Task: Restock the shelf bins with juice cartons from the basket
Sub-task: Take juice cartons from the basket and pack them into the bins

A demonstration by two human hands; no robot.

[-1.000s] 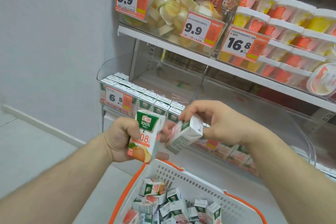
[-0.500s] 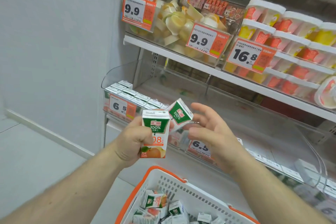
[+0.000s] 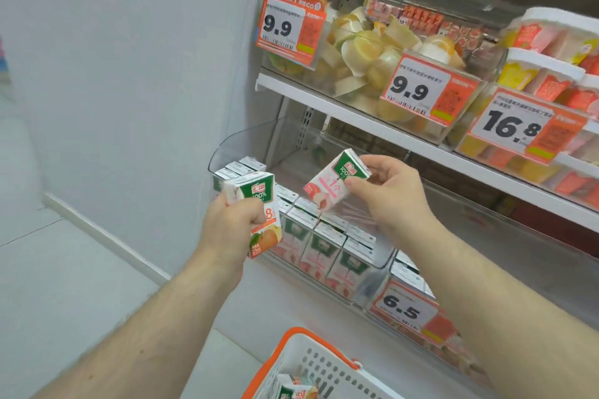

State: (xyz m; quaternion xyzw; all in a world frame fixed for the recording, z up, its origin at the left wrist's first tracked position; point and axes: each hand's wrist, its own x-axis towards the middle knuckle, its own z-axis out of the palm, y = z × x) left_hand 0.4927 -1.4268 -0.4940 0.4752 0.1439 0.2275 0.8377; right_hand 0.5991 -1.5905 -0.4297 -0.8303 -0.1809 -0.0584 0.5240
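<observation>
Left hand clenched round an orange juice carton, upright, held just in front of the clear bin's left end. Right hand pinching a pink carton w/ thumb and fingertips — tilted, green top up and to the right, lower corner just above the rows of cartons in the bin. Those rows standing upright, packed tight, filling the bin's front left; back of bin bare. Next bin to the right holding more cartons behind a 6.5 price tag. White basket w/ orange rim at bottom centre, below both arms — at least one orange carton lying inside. Shelf above: fruit cups behind two 9.9 tags, tubs by a 16.8 tag.
</observation>
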